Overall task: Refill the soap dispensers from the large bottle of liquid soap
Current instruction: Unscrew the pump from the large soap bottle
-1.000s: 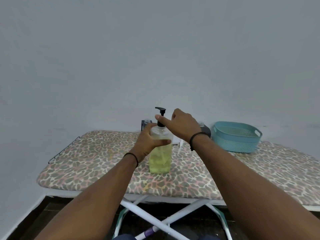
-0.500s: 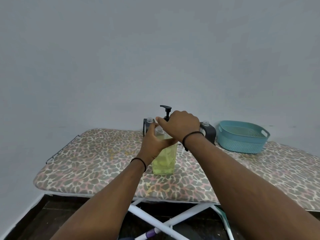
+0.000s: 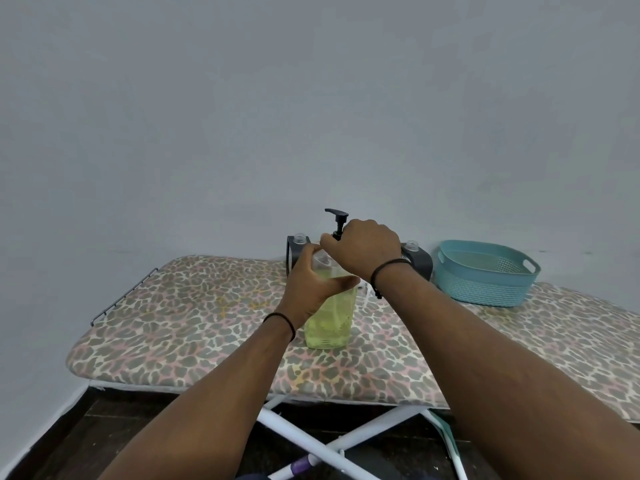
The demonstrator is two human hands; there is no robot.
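Head view showed the large soap bottle [image 3: 329,317] upright on the ironing board [image 3: 180,306]; the left hand [image 3: 313,289] gripped its body while the right hand [image 3: 363,251] pinched the pump collar [image 3: 336,234].

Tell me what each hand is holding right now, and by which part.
The left hand grips the soap bottle around its upper body. The right hand pinches the collar below the black pump.

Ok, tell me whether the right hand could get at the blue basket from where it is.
Probably yes. The right hand grips the pump on the soap bottle, so it must let go first. The basket sits open on that side, with nothing between them.
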